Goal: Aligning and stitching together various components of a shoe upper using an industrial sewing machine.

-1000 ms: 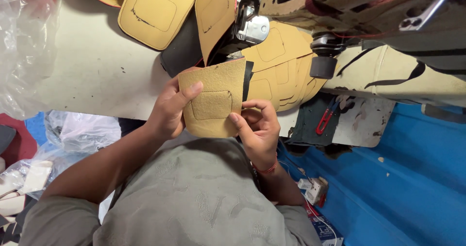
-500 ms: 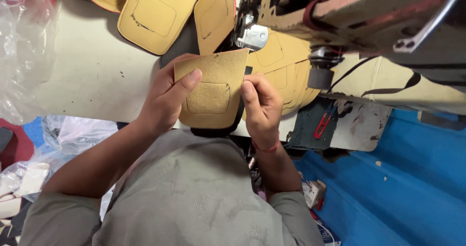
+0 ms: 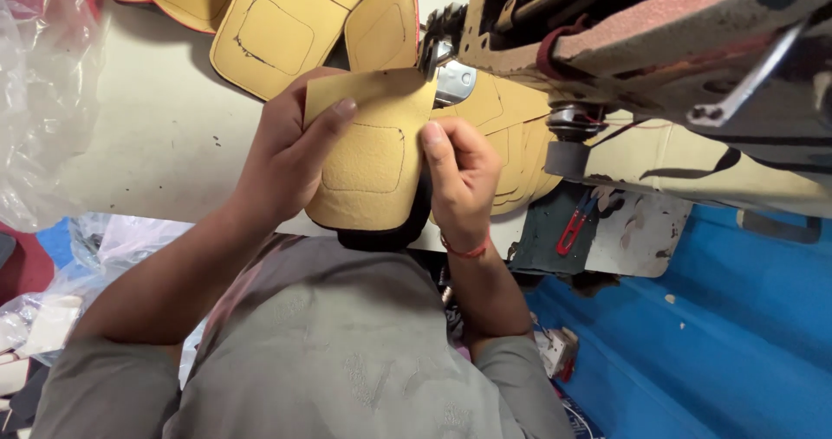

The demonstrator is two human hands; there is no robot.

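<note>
Now both hands, left (image 3: pixel 290 157) and right (image 3: pixel 459 179), are gripping the tan panel (image 3: pixel 368 157), having lifted it from the desk (image 3: pixel 156 136) up to the sewing machine's (image 3: pixel 624 49) presser foot (image 3: pixel 446 71)

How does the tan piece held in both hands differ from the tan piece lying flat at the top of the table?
The held tan piece is gripped between the left hand and right hand, by the sewing machine; the flat tan piece lies untouched. The held one's edging looks black, the flat one's red. Both carry a stitched rounded rectangle.

Sewing workshop: industrial sewing machine (image 3: pixel 659 49), stacked tan leather pieces (image 3: pixel 269 32).
</note>
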